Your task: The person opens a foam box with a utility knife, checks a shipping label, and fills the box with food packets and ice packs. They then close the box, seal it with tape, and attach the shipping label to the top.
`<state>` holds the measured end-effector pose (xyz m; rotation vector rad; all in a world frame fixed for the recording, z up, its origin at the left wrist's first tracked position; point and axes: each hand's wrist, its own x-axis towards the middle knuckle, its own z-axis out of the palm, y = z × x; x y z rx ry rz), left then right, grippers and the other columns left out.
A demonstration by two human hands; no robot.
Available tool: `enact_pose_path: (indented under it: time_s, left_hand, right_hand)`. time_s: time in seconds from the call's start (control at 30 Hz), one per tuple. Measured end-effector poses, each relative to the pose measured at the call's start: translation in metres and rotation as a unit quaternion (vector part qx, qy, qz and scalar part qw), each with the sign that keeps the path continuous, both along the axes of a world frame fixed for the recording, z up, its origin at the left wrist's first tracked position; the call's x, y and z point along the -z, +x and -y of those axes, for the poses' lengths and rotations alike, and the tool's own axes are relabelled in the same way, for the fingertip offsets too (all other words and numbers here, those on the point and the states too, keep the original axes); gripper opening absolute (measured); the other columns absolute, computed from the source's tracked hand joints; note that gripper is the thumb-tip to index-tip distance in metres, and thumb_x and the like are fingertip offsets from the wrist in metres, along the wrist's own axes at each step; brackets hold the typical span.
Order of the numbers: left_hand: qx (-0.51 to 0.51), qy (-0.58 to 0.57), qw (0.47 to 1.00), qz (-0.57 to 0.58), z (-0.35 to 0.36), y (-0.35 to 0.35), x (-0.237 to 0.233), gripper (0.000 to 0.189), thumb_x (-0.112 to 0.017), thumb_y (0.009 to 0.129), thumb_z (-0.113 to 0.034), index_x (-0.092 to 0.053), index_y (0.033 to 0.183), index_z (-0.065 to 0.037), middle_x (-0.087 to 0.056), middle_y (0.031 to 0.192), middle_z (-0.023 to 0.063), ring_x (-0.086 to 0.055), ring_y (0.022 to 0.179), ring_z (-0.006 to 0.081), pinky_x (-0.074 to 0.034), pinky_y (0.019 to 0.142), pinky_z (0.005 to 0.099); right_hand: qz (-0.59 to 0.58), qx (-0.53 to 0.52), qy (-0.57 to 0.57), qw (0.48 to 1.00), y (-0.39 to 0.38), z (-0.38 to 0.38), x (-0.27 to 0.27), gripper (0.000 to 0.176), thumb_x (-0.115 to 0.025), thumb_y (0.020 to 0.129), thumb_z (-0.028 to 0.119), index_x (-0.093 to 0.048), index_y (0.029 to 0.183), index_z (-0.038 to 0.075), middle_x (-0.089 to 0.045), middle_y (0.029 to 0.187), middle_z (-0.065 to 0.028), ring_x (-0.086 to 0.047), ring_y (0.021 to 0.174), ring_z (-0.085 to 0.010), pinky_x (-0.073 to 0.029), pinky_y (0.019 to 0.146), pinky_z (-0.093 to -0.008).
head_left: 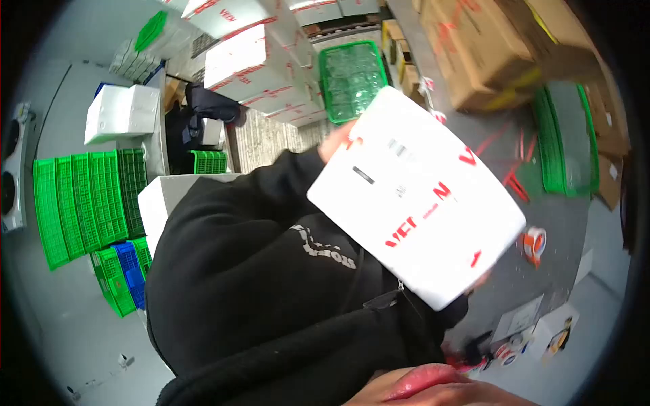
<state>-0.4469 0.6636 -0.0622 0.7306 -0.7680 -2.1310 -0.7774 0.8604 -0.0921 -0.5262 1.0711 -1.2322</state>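
Note:
A white foam box (420,196) with red lettering and a small dark label is held up in front of my chest. At its upper left side my left hand (335,141) grips it, the fingers partly hidden by the box. Behind the lower right edge only a sliver of my right hand (479,281) shows, close against the box; its fingers are hidden. Beyond the box lies the grey table (542,271). A roll of orange and white tape (533,245) sits on it near the box's right corner.
Cardboard cartons (481,54) and a green crate (569,139) stand on the table's far side. A green crate of clear packs (352,80) is on the floor beside stacked white boxes (261,71). Green crates (81,203) are piled at left. Several tape rolls (508,353) lie lower right.

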Motion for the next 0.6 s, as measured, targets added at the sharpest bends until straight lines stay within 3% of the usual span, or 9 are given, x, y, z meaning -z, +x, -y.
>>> enact_pose_path:
  time_s: [0.23,0.27,0.37,0.43,0.6]
  left_hand:
    - [-0.271,-0.023,0.957,0.106,0.150,0.333,-0.020,0.039,-0.043,0.097,-0.028,-0.048,0.126,-0.001,-0.059,0.115,0.0096,-0.060,0.100,0.0196,-0.051,0.084,0.0343]
    - [-0.290,-0.035,0.948,0.128,0.145,0.329,-0.030,0.039,-0.043,0.097,-0.028,-0.048,0.125,-0.001,-0.059,0.115,0.0098,-0.060,0.099,0.0201,-0.051,0.083,0.0348]
    - [-0.371,-0.036,0.917,0.141,0.194,0.433,-0.030,0.039,-0.043,0.096,-0.029,-0.050,0.122,-0.001,-0.060,0.113,0.0106,-0.060,0.097,0.0214,-0.051,0.081,0.0362]
    - [-0.410,-0.035,0.899,0.154,0.217,0.479,-0.027,0.039,-0.043,0.095,-0.030,-0.051,0.120,-0.001,-0.060,0.112,0.0112,-0.060,0.096,0.0223,-0.051,0.080,0.0372]
    - [-0.461,0.000,0.870,0.172,0.273,0.575,0.007,0.039,-0.043,0.094,-0.032,-0.053,0.115,0.000,-0.061,0.108,0.0125,-0.061,0.092,0.0246,-0.052,0.076,0.0396]
  right_hand:
    - [0.050,-0.171,-0.098,0.979,0.270,0.319,0.005,0.050,-0.033,0.100,0.037,-0.047,0.126,-0.003,-0.055,0.119,-0.0164,-0.052,0.111,-0.0253,-0.039,0.098,-0.0370]
    - [0.072,-0.169,-0.124,0.975,0.266,0.334,0.008,0.049,-0.033,0.100,0.037,-0.047,0.126,-0.003,-0.056,0.118,-0.0163,-0.052,0.111,-0.0249,-0.039,0.098,-0.0365]
    - [0.081,-0.154,-0.212,0.962,0.396,0.445,-0.010,0.048,-0.032,0.101,0.035,-0.048,0.125,-0.004,-0.056,0.117,-0.0159,-0.053,0.109,-0.0239,-0.041,0.096,-0.0351]
    - [0.012,-0.078,-0.295,0.952,0.462,0.494,-0.038,0.047,-0.031,0.101,0.034,-0.047,0.127,-0.002,-0.049,0.129,-0.0155,-0.046,0.118,-0.0233,-0.034,0.101,-0.0358]
    - [-0.024,-0.083,-0.248,0.965,0.569,0.604,0.039,0.048,-0.033,0.100,0.037,-0.050,0.124,0.000,-0.052,0.125,-0.0206,-0.047,0.115,-0.0355,-0.034,0.099,-0.0397]
